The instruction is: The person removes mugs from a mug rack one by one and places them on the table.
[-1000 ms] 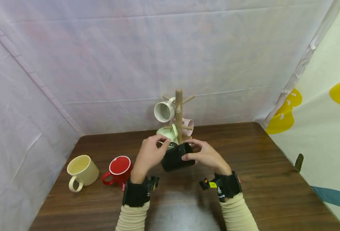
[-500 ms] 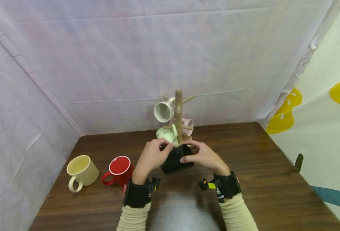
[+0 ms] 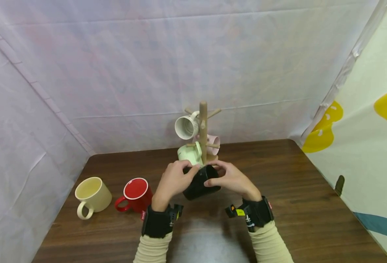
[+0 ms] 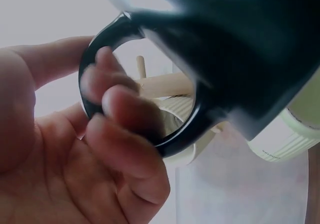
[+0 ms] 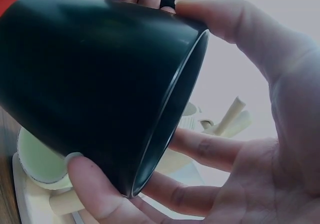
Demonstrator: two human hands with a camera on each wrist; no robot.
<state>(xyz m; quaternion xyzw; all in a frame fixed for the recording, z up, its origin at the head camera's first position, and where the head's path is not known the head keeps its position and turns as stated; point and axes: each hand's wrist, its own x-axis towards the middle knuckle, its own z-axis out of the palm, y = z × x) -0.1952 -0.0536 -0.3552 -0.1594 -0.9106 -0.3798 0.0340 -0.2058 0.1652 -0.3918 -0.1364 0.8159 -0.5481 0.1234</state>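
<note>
A black mug (image 3: pixel 196 187) lies tipped on its side in the air, between both hands and just in front of a wooden mug tree (image 3: pixel 203 124). My left hand (image 3: pixel 174 179) has its fingers hooked through the mug's handle (image 4: pixel 95 59), which is hidden by the hand in the head view. The right hand (image 3: pixel 231 179) holds the mug at its mouth end, fingers and thumb spread on either side of the rim (image 5: pixel 167 104). Right behind the black mug, a pale green ribbed mug (image 3: pixel 187 153) hangs on a low peg.
Higher on the tree hangs a white ribbed mug (image 3: pixel 186 127); a pink mug (image 3: pixel 214 143) hangs at its right. A red mug (image 3: pixel 143 201) and a pale yellow mug (image 3: pixel 102 199) stand upright at left on the dark wooden table (image 3: pixel 295 204). White cloth (image 3: pixel 147 73) closes off the back.
Both hands have shifted slightly toward me with the black mug, the left one also a little rightward. The handle top, visible a second ago, is now covered by the left hand.
</note>
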